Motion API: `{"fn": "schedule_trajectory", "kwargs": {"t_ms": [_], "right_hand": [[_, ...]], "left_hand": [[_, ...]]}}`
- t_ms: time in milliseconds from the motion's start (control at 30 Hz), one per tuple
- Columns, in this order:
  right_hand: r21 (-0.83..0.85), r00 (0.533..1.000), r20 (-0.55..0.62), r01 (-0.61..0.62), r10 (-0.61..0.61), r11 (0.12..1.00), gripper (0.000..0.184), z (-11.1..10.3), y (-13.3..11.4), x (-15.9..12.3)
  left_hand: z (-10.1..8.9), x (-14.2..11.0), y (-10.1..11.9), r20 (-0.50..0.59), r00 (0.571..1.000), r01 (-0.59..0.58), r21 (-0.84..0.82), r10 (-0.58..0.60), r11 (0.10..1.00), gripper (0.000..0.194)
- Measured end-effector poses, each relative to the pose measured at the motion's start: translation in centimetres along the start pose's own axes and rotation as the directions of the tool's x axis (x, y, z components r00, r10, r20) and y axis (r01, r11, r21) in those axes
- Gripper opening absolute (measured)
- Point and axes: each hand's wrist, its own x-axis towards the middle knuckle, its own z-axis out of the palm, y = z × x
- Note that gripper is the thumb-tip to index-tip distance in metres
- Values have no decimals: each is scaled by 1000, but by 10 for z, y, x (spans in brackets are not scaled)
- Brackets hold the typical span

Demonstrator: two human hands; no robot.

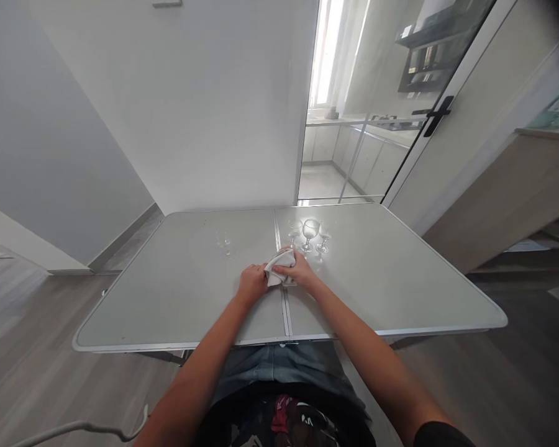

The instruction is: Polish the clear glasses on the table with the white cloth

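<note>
My left hand (251, 283) and my right hand (297, 268) meet over the middle seam of a grey folding table (177, 292). Both are closed around a bunched white cloth (276, 267); whether something is wrapped inside it is hidden. Just beyond my right hand stand three clear stemmed glasses (309, 234), upright and close together. A further small clear glass (227, 243) stands alone to the left of the seam.
The table's far edge meets a white wall panel (205, 105). A glass sliding door (377, 118) with a black handle opens onto a kitchen at the right. A wooden cabinet (507, 192) stands to the right; a white cable (74, 428) lies on the floor at lower left.
</note>
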Motion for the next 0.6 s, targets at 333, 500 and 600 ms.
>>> {"fn": "schedule_trajectory", "kwargs": {"t_ms": [333,500,600], "right_hand": [[-241,925,30,374,-378,896,68,-4,-18,-9],[-332,882,171,470,-438,818,42,-13,-19,-11],[-332,922,129,387,-365,860,30,-15,-17,-9]], "left_hand": [[-7,1,4,82,995,-10,-472,55,882,16],[-5,-2,3,131,985,-70,-273,109,960,12],[-5,-3,5,163,980,-98,-85,111,992,9]]}}
